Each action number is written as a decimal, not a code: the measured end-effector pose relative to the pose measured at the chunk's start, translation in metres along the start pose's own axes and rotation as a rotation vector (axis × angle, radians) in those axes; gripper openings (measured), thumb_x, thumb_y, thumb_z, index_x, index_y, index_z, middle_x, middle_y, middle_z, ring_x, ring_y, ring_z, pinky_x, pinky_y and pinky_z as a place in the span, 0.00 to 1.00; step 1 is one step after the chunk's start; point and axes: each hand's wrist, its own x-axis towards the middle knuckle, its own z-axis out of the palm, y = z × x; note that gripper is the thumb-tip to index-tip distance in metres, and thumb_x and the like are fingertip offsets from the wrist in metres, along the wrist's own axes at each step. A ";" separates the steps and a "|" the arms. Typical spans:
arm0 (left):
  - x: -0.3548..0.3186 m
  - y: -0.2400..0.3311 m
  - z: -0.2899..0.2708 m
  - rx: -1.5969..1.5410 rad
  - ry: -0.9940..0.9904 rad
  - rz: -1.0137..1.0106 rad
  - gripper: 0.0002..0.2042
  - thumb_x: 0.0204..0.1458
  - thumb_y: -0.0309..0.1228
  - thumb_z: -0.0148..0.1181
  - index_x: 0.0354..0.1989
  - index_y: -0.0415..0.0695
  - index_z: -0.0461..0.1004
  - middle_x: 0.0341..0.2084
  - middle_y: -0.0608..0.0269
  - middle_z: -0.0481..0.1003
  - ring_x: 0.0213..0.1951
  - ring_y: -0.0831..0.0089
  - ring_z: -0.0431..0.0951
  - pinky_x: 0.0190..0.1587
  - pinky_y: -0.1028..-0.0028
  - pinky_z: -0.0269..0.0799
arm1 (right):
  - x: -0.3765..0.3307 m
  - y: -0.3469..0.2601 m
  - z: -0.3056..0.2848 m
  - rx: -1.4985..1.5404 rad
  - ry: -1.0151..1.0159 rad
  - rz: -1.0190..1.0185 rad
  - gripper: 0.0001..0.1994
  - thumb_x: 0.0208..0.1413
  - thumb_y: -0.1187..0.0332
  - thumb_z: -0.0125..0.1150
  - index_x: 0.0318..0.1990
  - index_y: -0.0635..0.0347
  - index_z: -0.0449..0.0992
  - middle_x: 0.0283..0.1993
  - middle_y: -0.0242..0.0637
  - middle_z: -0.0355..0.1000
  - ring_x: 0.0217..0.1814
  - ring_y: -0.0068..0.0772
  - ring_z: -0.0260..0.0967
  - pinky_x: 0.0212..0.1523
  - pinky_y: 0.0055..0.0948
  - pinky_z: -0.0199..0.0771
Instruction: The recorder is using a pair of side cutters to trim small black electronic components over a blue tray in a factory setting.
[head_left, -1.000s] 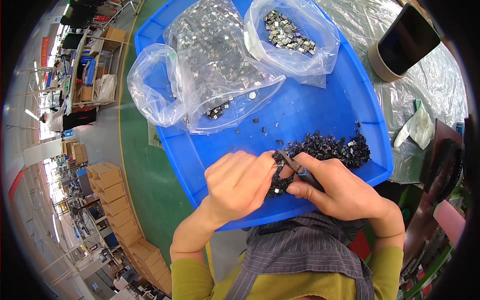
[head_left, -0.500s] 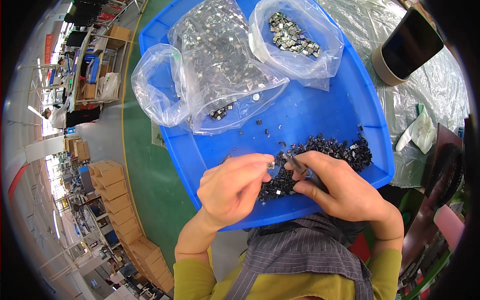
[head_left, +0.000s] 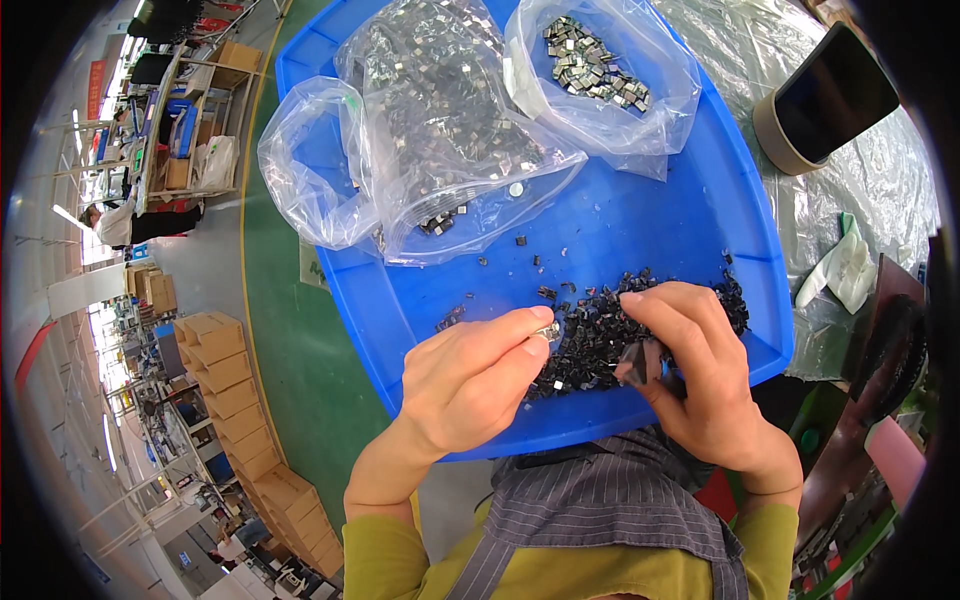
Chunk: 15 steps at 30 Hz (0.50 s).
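**Sorting small parts over the blue tray**

The blue tray [head_left: 690,230] carries clear bags [head_left: 450,130] at 12 o'clock and a dark parts pile [head_left: 600,335] at 5 o'clock. The right hand [head_left: 700,380] curls closed over the pile, around a dark tool. The left hand [head_left: 470,380] pinches a small silver part [head_left: 548,330]; best held low over the tray.

A green floor [head_left: 300,400] with a yellow line [head_left: 243,200] running along it lies to the left, giving way farther left to a grey aisle [head_left: 190,265]. Stacks of brown cardboard boxes [head_left: 215,365] stand along that aisle on the near left, and metal shelving [head_left: 180,130] loaded with boxes and bags stands at the far left. Bright daylight [head_left: 95,245] comes in at the left edge, and a crinkled clear plastic sheet [head_left: 880,180] covers the surface on the right.
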 end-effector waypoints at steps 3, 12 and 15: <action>0.001 -0.004 0.006 0.013 0.074 -0.010 0.14 0.45 0.13 0.63 0.40 0.38 0.72 0.37 0.48 0.78 0.29 0.63 0.81 0.27 0.72 0.79 | 0.003 -0.002 0.002 -0.097 0.013 -0.088 0.34 0.33 0.83 0.66 0.56 0.66 0.67 0.48 0.47 0.68 0.49 0.50 0.68 0.48 0.42 0.69; 0.029 0.012 -0.038 0.009 -0.270 -0.198 0.09 0.43 0.16 0.62 0.34 0.39 0.74 0.29 0.57 0.76 0.30 0.60 0.79 0.30 0.69 0.75 | 0.006 -0.007 0.006 -0.143 0.011 0.079 0.21 0.43 0.78 0.69 0.46 0.62 0.67 0.43 0.45 0.69 0.43 0.52 0.68 0.43 0.41 0.69; 0.058 -0.011 -0.050 0.285 -0.077 -0.206 0.09 0.45 0.17 0.62 0.35 0.41 0.75 0.30 0.58 0.76 0.31 0.61 0.79 0.31 0.70 0.75 | 0.003 -0.008 0.003 -0.060 -0.034 0.178 0.18 0.45 0.77 0.68 0.43 0.61 0.69 0.39 0.42 0.70 0.42 0.48 0.69 0.42 0.40 0.69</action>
